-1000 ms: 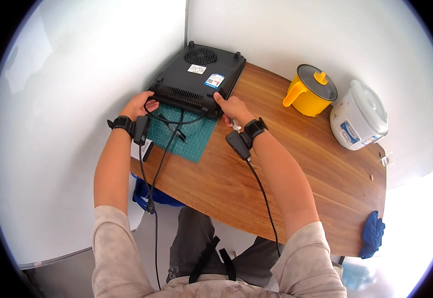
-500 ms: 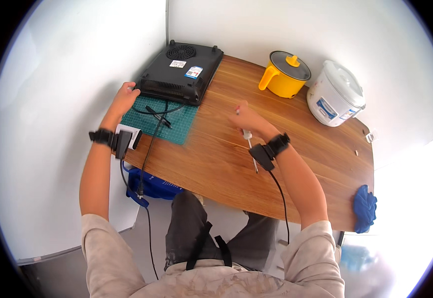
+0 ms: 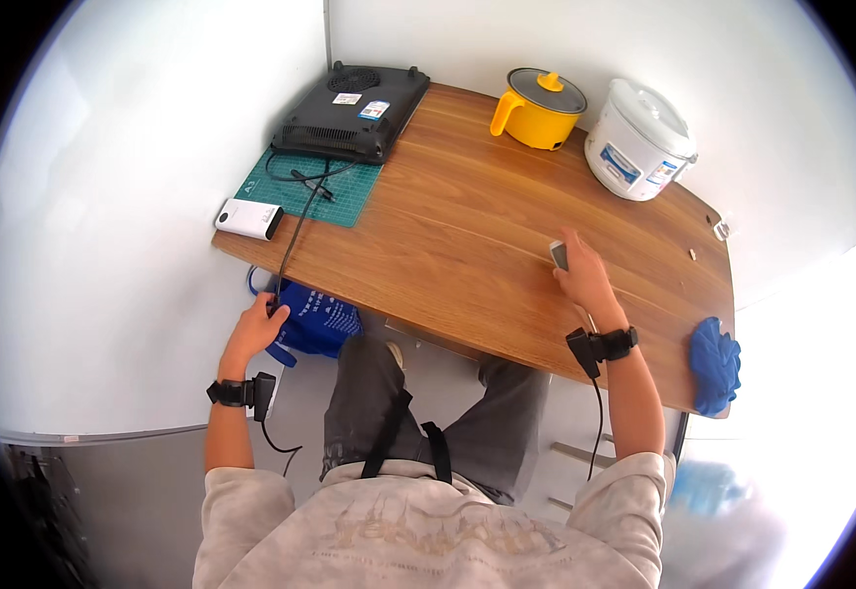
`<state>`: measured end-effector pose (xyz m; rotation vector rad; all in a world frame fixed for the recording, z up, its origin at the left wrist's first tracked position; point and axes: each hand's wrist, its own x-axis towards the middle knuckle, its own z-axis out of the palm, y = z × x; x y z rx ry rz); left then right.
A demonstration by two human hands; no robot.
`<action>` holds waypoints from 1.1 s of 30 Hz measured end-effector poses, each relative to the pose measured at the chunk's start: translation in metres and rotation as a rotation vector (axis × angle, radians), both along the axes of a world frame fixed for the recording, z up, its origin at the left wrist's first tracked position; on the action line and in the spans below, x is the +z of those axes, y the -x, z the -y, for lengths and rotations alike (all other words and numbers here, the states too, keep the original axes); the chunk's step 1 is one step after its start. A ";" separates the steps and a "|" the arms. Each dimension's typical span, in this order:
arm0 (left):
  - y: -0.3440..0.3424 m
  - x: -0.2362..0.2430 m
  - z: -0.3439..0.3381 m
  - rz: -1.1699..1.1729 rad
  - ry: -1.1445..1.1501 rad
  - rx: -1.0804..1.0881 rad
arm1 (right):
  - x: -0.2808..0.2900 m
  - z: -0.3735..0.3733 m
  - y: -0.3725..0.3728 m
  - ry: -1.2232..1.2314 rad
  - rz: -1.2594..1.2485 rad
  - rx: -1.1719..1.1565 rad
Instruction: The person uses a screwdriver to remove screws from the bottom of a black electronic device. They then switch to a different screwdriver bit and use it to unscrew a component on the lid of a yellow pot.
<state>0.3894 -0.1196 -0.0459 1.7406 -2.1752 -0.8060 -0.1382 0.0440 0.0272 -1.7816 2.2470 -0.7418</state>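
My left hand (image 3: 255, 327) is below the table's front-left edge, its fingers closed around a black power cord (image 3: 296, 239) that hangs over that edge. The cord runs from an upside-down black induction cooker (image 3: 335, 120), its round fan grille facing up, at the back left. Part of a green cutting mat (image 3: 349, 200) shows under the cooker's near side. Over the right half of the table, my right hand (image 3: 588, 280) is closed around a screwdriver (image 3: 559, 255). Its handle end sticks out beyond my fingers and its shaft points back toward my wrist.
A white power bank (image 3: 248, 219) lies at the mat's near corner. At the back stand a yellow electric pot (image 3: 536, 126) with a dark lid and a white rice cooker (image 3: 634, 147). A blue cloth (image 3: 715, 368) rests on the right edge. Below the front-left edge is a blue bag (image 3: 322, 319).
My left hand has moved from beside the cooker down to the cord below the table edge. My right hand has shifted right and nearer with the screwdriver. The view has tilted downward.
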 end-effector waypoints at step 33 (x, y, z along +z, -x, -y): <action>0.230 0.087 0.000 0.174 0.059 -0.466 | -0.046 -0.024 -0.014 -0.002 -0.514 -0.130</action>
